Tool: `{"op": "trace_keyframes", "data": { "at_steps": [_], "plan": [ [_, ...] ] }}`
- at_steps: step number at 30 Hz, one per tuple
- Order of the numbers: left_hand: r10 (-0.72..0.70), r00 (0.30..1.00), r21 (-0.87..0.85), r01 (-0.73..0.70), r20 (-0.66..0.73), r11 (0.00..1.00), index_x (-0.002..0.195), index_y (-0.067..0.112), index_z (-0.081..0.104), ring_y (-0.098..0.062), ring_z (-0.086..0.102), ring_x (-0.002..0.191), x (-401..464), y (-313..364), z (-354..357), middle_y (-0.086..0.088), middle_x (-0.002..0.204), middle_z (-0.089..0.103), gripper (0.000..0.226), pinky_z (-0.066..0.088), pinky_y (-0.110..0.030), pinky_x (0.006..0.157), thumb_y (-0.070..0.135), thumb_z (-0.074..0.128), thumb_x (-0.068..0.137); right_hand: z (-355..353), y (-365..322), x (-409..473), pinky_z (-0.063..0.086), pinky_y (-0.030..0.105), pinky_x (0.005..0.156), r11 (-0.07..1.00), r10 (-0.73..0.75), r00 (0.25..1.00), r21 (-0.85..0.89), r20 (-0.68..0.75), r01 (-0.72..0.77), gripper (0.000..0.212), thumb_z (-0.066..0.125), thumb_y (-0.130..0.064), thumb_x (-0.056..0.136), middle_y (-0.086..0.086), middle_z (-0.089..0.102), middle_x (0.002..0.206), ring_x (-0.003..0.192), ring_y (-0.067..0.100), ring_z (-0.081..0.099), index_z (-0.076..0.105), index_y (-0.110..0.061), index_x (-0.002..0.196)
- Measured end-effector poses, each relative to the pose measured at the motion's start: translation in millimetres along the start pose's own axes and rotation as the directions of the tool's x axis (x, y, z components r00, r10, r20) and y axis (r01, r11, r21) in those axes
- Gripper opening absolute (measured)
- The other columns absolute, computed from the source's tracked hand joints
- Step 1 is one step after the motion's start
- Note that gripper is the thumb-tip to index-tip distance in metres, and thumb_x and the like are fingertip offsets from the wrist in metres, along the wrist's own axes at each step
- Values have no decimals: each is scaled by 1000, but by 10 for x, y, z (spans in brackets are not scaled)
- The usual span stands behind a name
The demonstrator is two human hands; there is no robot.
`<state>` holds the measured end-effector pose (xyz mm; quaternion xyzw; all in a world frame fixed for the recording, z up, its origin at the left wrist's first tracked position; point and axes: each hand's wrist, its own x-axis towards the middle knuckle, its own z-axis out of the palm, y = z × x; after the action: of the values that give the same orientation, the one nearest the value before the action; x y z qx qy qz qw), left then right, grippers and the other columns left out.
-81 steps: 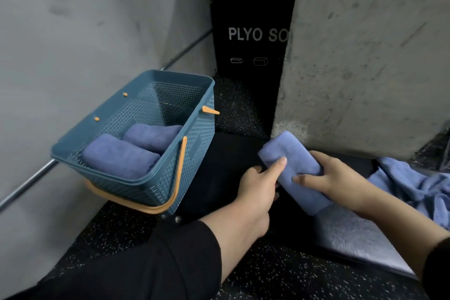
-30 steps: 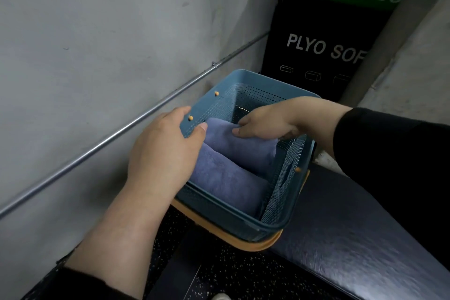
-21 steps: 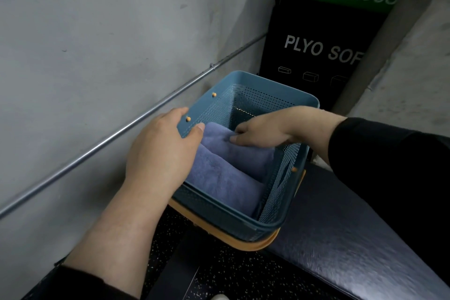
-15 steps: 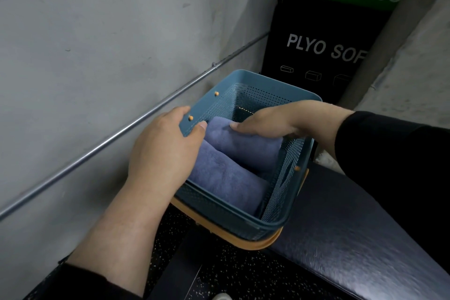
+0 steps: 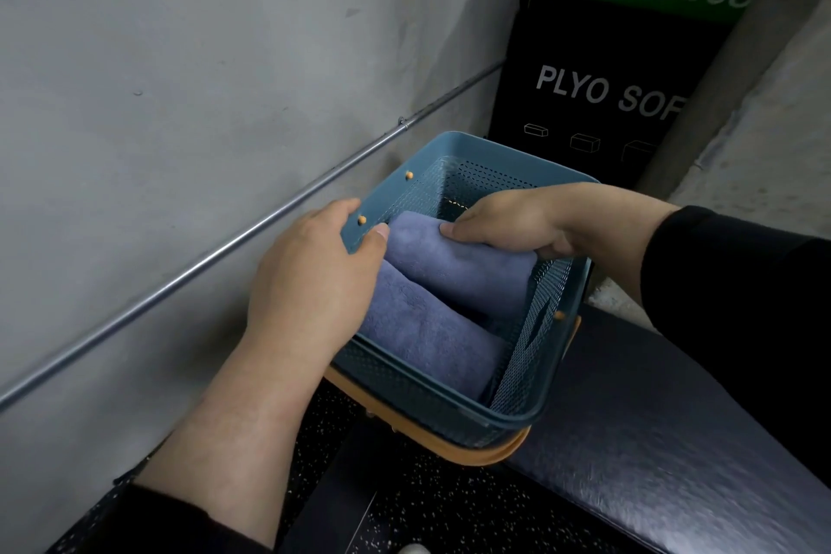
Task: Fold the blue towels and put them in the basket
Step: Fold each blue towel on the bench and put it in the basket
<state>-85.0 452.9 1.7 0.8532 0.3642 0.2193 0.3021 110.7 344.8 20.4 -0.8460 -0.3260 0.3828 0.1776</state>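
**Rolled towel going into the basket**

The right hand (image 5: 508,220) pinches the soft blue rolled towel (image 5: 458,270) from its far side. The towel lies left to right inside the blue plastic mesh basket (image 5: 508,418). The left hand (image 5: 310,279) grips the basket's left rim.

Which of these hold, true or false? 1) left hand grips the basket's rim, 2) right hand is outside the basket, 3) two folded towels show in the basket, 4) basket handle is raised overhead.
1) True: the left hand grips the basket at its rim.
2) False: the right hand reaches inside, fingers curled on the upper towel.
3) True: that one and the lower towel.
4) False: the orange handle lies folded down along the near side.
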Motion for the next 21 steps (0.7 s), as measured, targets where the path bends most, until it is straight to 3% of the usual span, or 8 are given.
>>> {"op": "trace_keyframes", "data": {
  "at_steps": [3,6,9,15,21],
  "plan": [
    [2,1000,-5,-2,4,1000,137,31,57,-22,60,116,6,-10,2,4,127,66,45,49,-40,98,49,56,96,56,-3,-19,56,43,91,981,-30,999,-189,30,35,40,47,-54,99,1,68,112,102,22,67,66,-20,109],
    [-1,1000,-13,1,5,1000,136,31,58,-23,61,114,14,-14,1,4,126,67,44,50,-42,97,49,56,96,118,-67,-56,44,34,95,901,-51,998,-430,21,55,54,37,-60,99,-1,57,128,114,20,55,55,-21,131],
    [-8,1000,-11,8,7,1000,136,31,58,-22,61,114,19,-14,2,4,125,67,43,50,-41,97,47,55,96,112,-93,-60,38,32,97,918,-59,998,-391,20,62,56,34,-63,99,-2,54,135,122,20,51,55,-25,134],
    [-9,1000,-18,9,-18,1000,137,29,58,-23,60,119,17,3,-14,3,131,65,44,48,-39,99,46,55,96,48,-72,-21,44,41,106,955,-42,999,-292,18,46,69,35,-80,85,-9,62,126,116,16,60,63,-32,127],
    [24,999,16,-23,-46,1000,136,28,58,-25,57,120,-12,57,-45,2,132,64,43,47,-41,100,45,55,97,22,-80,35,44,43,105,945,-47,996,-326,-76,20,84,28,-90,73,-9,65,121,112,16,61,66,-31,121]
  ]
}}
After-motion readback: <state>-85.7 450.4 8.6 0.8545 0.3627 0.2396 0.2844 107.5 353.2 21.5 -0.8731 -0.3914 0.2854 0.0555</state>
